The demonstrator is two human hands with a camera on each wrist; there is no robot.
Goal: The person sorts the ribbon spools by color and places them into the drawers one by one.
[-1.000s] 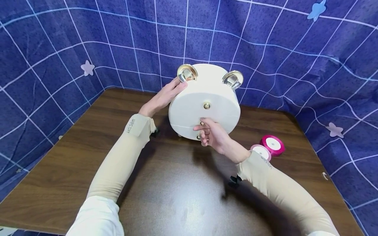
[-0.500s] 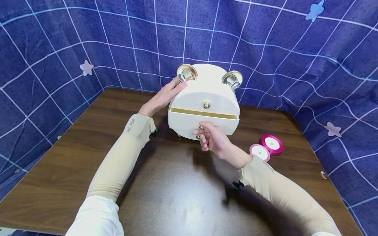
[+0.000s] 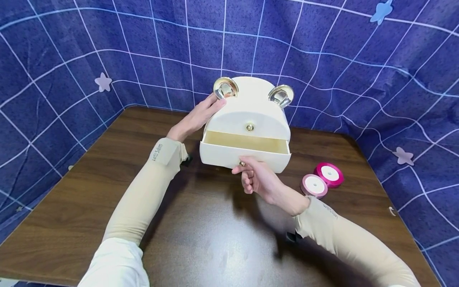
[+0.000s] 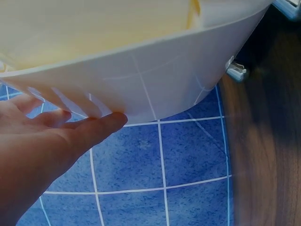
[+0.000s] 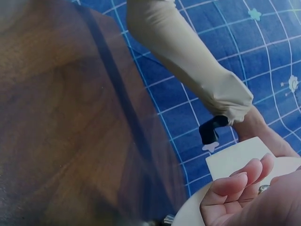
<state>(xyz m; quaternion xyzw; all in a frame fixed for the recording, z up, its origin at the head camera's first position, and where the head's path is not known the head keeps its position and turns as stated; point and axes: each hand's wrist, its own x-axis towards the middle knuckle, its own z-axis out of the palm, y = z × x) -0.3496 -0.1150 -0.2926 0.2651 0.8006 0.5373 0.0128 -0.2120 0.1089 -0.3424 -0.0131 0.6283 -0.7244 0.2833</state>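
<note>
A white rounded jewellery box [image 3: 252,109] with two gold ears stands at the back of the table. Its lower drawer [image 3: 215,153] is pulled part way out, the pale yellow inside showing. My right hand [image 3: 263,181] pinches the gold knob [image 3: 242,163] on that drawer between thumb and index finger, other fingers curled below. Above it, the upper front carries another gold knob [image 3: 250,128]. My left hand [image 3: 199,115] rests on the box's left side just under the left ear [image 3: 226,87]; in the left wrist view its extended fingers [image 4: 101,126] lie against the white wall.
Two ribbon spools, one pink [image 3: 314,185] and one magenta [image 3: 330,174], lie to the right of the box, close to my right forearm. The brown wooden table [image 3: 201,223] ends at a blue gridded cloth [image 3: 165,48] behind and at the sides.
The lower drawer has slid out toward me from flush with the front, following my right hand's pull on its knob. My left hand has stayed on the box's side.
</note>
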